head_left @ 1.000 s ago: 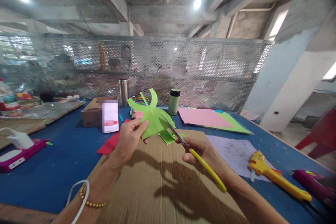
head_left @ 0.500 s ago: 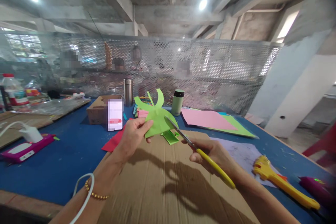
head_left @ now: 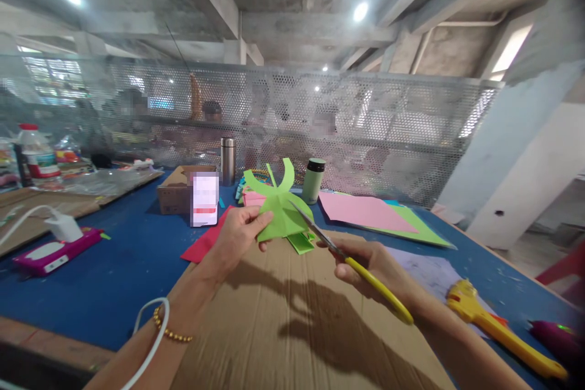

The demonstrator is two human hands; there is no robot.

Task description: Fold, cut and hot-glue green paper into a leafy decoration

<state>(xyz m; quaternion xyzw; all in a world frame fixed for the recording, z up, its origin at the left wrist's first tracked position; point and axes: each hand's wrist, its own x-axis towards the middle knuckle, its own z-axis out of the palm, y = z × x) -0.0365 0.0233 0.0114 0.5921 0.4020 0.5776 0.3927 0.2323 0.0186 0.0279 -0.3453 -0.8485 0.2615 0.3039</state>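
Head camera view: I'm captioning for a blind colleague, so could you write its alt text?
The left hand holds a cut green paper shape while the right hand holds yellow-handled scissors to it, above brown cardboard on a blue table. Pink paper lies beyond.

From afar I had one view, set at the wearer's head by the near edge of the bench (head_left: 114, 298), facing forward and slightly down. It caught the left hand (head_left: 240, 231) and right hand (head_left: 368, 262) close up, the perforated partition (head_left: 283, 116) farther off, past the far edge.
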